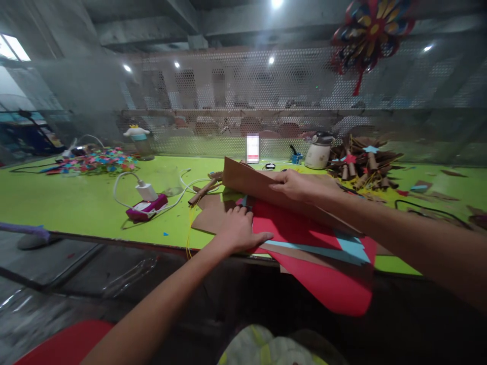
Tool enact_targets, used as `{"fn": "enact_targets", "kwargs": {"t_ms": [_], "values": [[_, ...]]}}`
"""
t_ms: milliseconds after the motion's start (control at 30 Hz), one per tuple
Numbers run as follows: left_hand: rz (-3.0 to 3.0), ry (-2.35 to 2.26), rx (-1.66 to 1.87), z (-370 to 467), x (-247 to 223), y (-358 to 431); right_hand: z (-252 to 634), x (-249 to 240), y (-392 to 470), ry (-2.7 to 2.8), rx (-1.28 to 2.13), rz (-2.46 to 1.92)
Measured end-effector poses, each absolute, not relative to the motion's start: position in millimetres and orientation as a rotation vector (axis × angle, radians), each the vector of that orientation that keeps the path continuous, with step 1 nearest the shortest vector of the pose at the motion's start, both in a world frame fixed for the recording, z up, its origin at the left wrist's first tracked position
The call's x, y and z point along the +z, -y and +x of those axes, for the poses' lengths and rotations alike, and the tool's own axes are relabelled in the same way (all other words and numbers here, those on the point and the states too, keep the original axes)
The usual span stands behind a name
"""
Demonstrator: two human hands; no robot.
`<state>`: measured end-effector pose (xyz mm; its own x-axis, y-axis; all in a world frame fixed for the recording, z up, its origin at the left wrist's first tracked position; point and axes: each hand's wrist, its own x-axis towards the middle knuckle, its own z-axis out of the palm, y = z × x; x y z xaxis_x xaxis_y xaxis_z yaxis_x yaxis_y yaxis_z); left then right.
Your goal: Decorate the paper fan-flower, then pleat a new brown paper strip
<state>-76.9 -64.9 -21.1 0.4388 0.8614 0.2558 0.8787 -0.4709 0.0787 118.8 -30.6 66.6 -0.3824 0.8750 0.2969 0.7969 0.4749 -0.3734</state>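
My left hand (239, 229) lies with its fingers spread on brown paper and the edge of a red sheet (281, 223). My right hand (292, 185) pinches the upper edge of a large brown sheet (247, 183), which is raised and tilted over the red one. A light blue piece (352, 247) lies on the red paper. Part of the red paper hangs over the table's front edge. Under my left hand, another brown piece (209, 215) rests on the green table (87, 208).
A white charger (146, 191) with its cable sits on a purple box (152, 208) at the left. Colourful paper stars (104, 161) are heaped further back. At the right stand a white jar (318, 152) and a pile of brown paper rolls (371, 162). A lit phone (252, 147) stands behind.
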Motion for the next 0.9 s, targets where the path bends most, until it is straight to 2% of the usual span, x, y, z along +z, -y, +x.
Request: {"fn": "enact_targets", "kwargs": {"t_ms": [200,433,600,767,900], "values": [[-2.694,1.500,-0.380,-78,-20,66,104,78,50,2.253,0.275,-1.448],[-2.745,1.621,-0.630,-72,-21,64,108,68,38,2.290,0.269,-1.411],[-2.992,1.681,-0.826,-70,-7,74,109,57,35,2.374,0.233,-1.288],[-3.069,1.527,-1.030,-65,6,54,115,57,28,2.382,0.182,-1.195],[-2.970,1.472,-1.053,-58,10,24,129,66,35,2.331,0.089,-1.208]]}}
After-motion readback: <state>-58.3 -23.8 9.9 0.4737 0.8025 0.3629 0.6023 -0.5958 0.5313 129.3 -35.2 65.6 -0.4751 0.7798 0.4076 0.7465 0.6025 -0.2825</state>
